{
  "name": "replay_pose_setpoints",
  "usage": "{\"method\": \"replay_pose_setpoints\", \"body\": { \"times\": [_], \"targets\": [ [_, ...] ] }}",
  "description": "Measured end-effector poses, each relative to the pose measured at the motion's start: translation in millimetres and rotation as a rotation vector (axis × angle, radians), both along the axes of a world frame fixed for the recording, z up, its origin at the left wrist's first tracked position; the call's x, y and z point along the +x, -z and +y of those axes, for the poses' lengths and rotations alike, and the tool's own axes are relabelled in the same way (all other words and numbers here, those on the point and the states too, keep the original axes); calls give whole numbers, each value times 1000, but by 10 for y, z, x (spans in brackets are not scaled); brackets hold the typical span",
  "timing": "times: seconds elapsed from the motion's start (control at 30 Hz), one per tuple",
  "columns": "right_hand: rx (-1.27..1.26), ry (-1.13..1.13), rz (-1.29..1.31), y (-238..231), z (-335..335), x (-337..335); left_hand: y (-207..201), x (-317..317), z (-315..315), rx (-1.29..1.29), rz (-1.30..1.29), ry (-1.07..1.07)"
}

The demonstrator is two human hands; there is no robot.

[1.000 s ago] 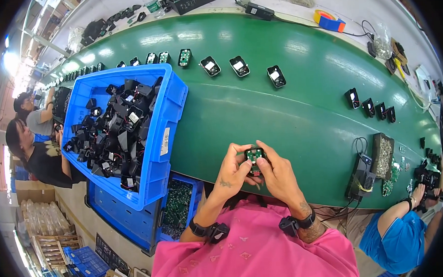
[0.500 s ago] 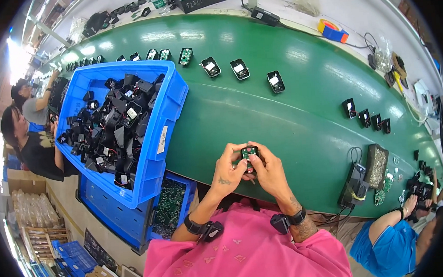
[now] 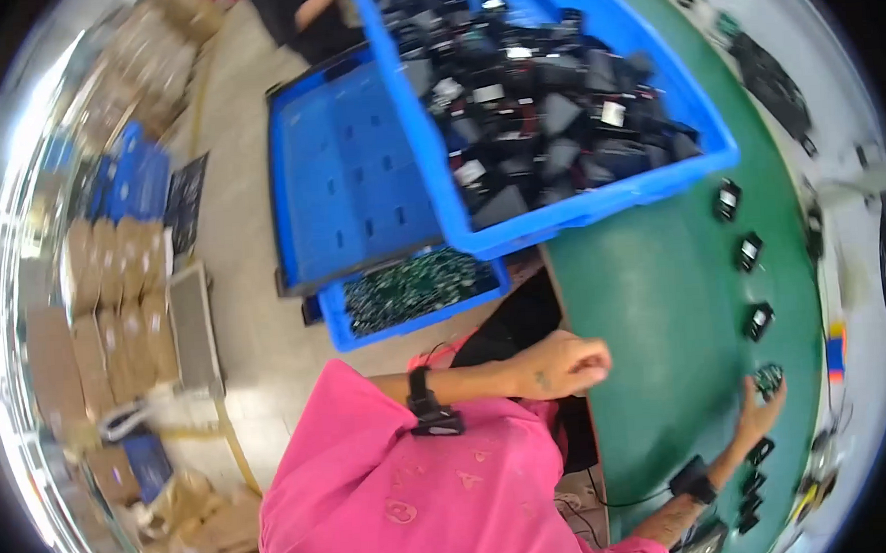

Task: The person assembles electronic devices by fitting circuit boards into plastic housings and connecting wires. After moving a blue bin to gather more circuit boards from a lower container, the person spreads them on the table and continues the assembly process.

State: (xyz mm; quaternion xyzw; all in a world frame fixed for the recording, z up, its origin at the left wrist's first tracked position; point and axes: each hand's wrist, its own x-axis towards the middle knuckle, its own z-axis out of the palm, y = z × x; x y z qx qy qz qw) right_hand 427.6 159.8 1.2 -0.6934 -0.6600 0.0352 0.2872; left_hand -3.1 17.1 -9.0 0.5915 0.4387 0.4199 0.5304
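My right hand (image 3: 759, 415) reaches out over the green table, its fingers around a small black housing with a green circuit board (image 3: 768, 380) in it. This piece is at the end of a row of similar black housings, among them one housing (image 3: 759, 321) with a white patch inside. My left hand (image 3: 568, 364) hovers at the table's near edge with its fingers curled in; nothing shows in it. More black housings (image 3: 761, 450) are on the other side of my right hand, toward the bottom of the view.
A large blue crate (image 3: 600, 210) full of black housings sits on the green table (image 3: 657, 335). Below it a smaller blue bin (image 3: 406, 329) holds many green circuit boards. Orange-and-blue tape (image 3: 836, 351) lies by the wall side. Another person's arm (image 3: 321, 5) shows beyond the crate.
The view has swung left. My hands, together on the housing before, are now apart: the right has carried it out to the row, while the left has let go and drawn back.
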Motion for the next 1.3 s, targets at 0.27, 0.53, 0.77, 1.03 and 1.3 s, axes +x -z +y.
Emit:
{"method": "replay_pose_setpoints", "body": {
  "times": [0.27,0.53,0.77,1.03,1.3],
  "targets": [
    [24,14,-53,562,889,851,1619,-2145,-1453,-239,851,-665],
    [-198,-177,335,-413,-859,-2404,2059,-2457,-2125,-527,1117,-715],
    [-712,-1175,151,1327,-1454,-4800,1672,-2323,-1459,-771,1300,-421],
    [-1391,-188,795,2329,-1510,-5765,2053,-2537,-1748,-649,1368,-572],
    [-1398,-86,1010,3158,-1612,-5490,2074,-2543,-1616,-490,1417,-572]
  ]
}}
